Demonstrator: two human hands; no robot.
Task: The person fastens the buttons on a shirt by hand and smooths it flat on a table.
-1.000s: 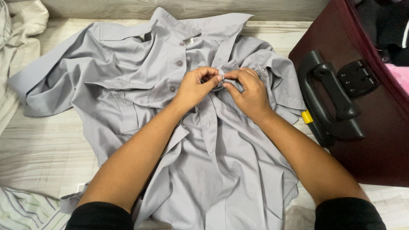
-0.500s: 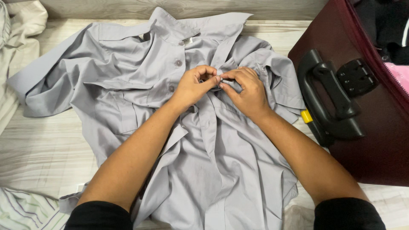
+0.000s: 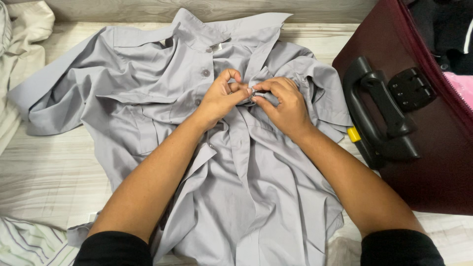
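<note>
Hands meet mid-chest on crumpled grey button-up cotton shirt (image 3: 148,98), spread flat on pale wood-grain surface (image 3: 44,172). Left hand (image 3: 219,101) & right hand (image 3: 286,106) both pinch shirt's front placket, fingertips touching. Maroon hard suitcase w/ black handle (image 3: 423,167) just right.

A maroon suitcase (image 3: 433,167) stands at the right, with a black handle (image 3: 377,116), a black lock (image 3: 411,88) and a small yellow tag (image 3: 353,134). Cream cloth (image 3: 22,34) lies top left, and striped fabric (image 3: 29,244) bottom left, on the pale wood-grain floor (image 3: 44,172).
</note>
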